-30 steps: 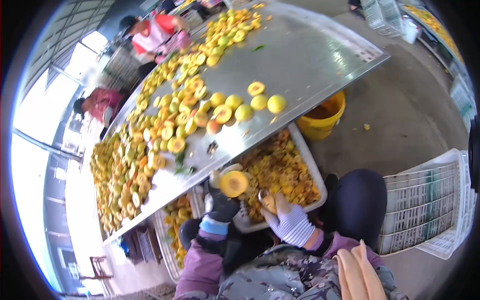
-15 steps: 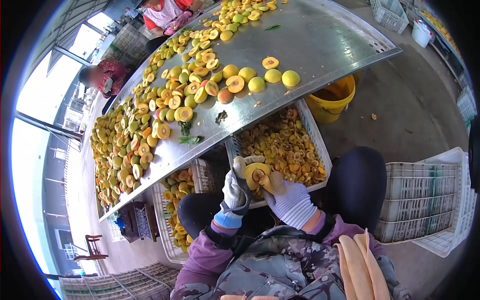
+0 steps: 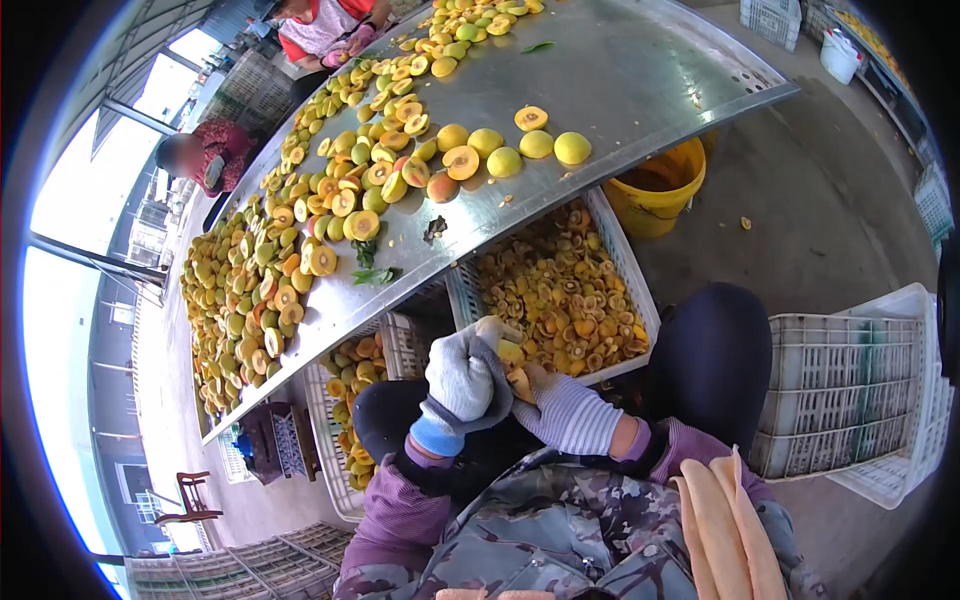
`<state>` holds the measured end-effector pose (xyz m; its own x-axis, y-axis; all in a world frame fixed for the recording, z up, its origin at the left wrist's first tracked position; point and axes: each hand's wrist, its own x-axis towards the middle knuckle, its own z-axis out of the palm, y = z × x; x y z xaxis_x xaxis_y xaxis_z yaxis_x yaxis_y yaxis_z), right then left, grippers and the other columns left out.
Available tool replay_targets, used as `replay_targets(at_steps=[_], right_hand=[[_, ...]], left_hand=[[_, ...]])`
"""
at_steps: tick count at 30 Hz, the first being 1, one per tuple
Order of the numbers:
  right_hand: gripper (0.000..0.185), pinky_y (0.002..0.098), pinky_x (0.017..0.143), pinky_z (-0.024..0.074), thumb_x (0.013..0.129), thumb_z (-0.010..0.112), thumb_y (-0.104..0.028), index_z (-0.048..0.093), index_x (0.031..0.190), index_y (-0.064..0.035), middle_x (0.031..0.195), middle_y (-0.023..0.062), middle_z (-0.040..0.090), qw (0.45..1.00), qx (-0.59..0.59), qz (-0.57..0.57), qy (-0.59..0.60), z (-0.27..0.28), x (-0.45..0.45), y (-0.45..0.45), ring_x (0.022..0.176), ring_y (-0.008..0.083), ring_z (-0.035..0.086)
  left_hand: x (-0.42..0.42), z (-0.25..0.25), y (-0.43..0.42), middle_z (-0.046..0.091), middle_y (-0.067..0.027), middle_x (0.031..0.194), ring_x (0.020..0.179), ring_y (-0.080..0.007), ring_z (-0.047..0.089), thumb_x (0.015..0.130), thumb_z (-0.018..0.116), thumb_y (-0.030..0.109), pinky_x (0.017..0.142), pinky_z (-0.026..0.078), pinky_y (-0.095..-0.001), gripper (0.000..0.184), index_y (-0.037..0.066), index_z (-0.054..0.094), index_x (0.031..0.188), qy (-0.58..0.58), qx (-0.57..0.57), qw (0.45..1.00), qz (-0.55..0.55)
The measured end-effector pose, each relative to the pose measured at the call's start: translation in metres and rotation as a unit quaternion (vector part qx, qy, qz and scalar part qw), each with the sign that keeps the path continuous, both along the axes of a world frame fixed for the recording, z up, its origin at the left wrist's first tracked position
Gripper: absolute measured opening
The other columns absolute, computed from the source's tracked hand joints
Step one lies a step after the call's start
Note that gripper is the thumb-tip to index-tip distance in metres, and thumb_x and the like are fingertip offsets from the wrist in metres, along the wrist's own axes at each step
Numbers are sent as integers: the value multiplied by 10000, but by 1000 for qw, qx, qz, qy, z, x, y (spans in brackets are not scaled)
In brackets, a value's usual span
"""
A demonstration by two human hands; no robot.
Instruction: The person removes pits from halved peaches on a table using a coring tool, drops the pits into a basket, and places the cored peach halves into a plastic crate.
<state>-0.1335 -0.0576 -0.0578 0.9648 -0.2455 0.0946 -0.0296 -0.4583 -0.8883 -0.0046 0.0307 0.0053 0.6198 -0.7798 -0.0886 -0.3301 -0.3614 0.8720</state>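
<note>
Left of the hands and beyond them, fruits (image 3: 270, 290) lie on the table (image 3: 610, 70). The left hand (image 3: 462, 380) curls around a yellow fruit piece (image 3: 510, 353), located between both hands; the right hand (image 3: 572, 412) bends its fingers beside it, its grip I cannot tell.

Left glove (image 3: 458, 378): was whitish-grey, partly dark grey, blue-cuffed
Right glove (image 3: 575, 413): was pale with thin dark stripes
Sleeves (image 3: 395, 515): were purple, dark-banded near the wrists
Front garment (image 3: 540, 520): was grey-and-purplish camouflage
Cloth strips (image 3: 718, 525): were pale peach
Legwear (image 3: 718, 360): was dark navy
</note>
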Motion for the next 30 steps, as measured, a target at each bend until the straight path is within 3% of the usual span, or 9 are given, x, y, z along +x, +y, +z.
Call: replay_targets(at_steps=[4, 6, 10, 12, 19, 21, 24, 27, 30], right_hand=[[279, 457, 627, 503, 888, 569, -237, 517, 1021, 2, 798, 234, 624, 963, 231, 75, -116, 11, 7, -7, 695, 417, 620], [250, 408, 617, 497, 898, 570, -224, 548, 1012, -2, 746, 147, 618, 900, 380, 124, 174, 30, 1, -16, 632, 328, 608], [183, 325, 502, 454, 910, 561, -209, 557, 987, -43, 656, 37, 563, 990, 89, 30, -105, -7, 1, 6, 535, 174, 548], [169, 263, 460, 409, 914, 556, -222, 555, 941, -56, 622, -6, 515, 907, 389, 107, 121, 25, -1, -5, 519, 91, 508], [167, 268, 349, 398, 934, 498, -186, 485, 836, -52, 535, 44, 509, 876, 461, 91, 113, 25, 2, -8, 399, 131, 508], [161, 266, 364, 406, 935, 496, -184, 494, 851, -47, 538, 44, 511, 911, 388, 97, 102, 22, 2, -5, 407, 126, 510], [148, 256, 408, 424, 928, 506, -183, 525, 891, -40, 568, 60, 533, 979, 82, 34, -183, 3, 13, 10, 433, 122, 524], [163, 258, 433, 435, 927, 522, -206, 537, 931, -44, 614, 86, 556, 971, 145, 55, -182, 8, 10, 7, 447, 140, 531], [168, 268, 406, 420, 927, 544, -224, 527, 937, -57, 636, 97, 553, 873, 448, 139, 132, 24, -4, -2, 424, 156, 509]], left_hand=[[15, -1, -5, 665, -105, 739, 686, -156, 639, 961, 431, 464, 644, 501, -258, 556, -45, 648, 909, 69, 23, 997, -29], [17, -1, -5, 661, -97, 726, 672, -143, 626, 960, 442, 445, 635, 493, -254, 541, -42, 662, 881, 107, -6, 993, -50], [14, -7, -6, 665, -83, 718, 667, -123, 614, 939, 509, 380, 623, 488, -249, 446, -24, 684, 867, 86, 34, 993, -76], [20, -2, -5, 670, -67, 717, 665, -103, 607, 910, 579, 320, 626, 495, -252, 346, -5, 698, 893, 37, 41, 994, -97], [14, -11, -3, 665, -97, 884, 781, -140, 608, 891, 533, 498, 717, 485, -250, 567, -45, 613, 1033, 248, -177, 952, -40], [17, -22, -3, 672, -86, 836, 724, -143, 611, 875, 581, 438, 670, 486, -255, 473, -26, 654, 933, 251, -136, 958, -26], [16, -29, -10, 679, -81, 808, 704, -149, 622, 856, 630, 374, 648, 492, -265, 395, -18, 675, 860, 233, -58, 971, 4], [13, 11, -14, 685, -92, 812, 716, -161, 640, 836, 666, 305, 643, 503, -273, 332, -26, 677, 859, 123, 44, 991, -32], [19, 0, -13, 681, -132, 834, 725, -195, 653, 840, 662, 294, 643, 516, -289, 337, -39, 665, 892, 148, 5, 984, -94]])
